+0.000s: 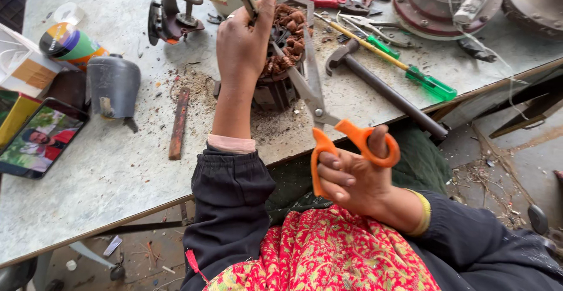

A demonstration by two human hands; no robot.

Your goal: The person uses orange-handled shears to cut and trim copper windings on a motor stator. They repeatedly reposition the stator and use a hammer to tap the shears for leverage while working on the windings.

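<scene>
Stator (pixel 285 62) standing near table (pixel 105 173) edge, left hand (pixel 243 39) closing its grip over the copper windings to steady it, right hand (pixel 358 176) gripping orange scissors (pixel 328 115), blades parted at the coil.

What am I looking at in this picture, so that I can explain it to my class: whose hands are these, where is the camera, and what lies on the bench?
The camera sits on a person's head and looks down, so both hands are that person's own. The left hand steadies a motor core with copper windings on a grey workbench. The right hand holds orange-handled scissors, blades open and pointing at the windings. Around them lie a hammer, a green-handled screwdriver, a phone with a lit screen, a grey cone-shaped cover and a rusty flat bar.
</scene>
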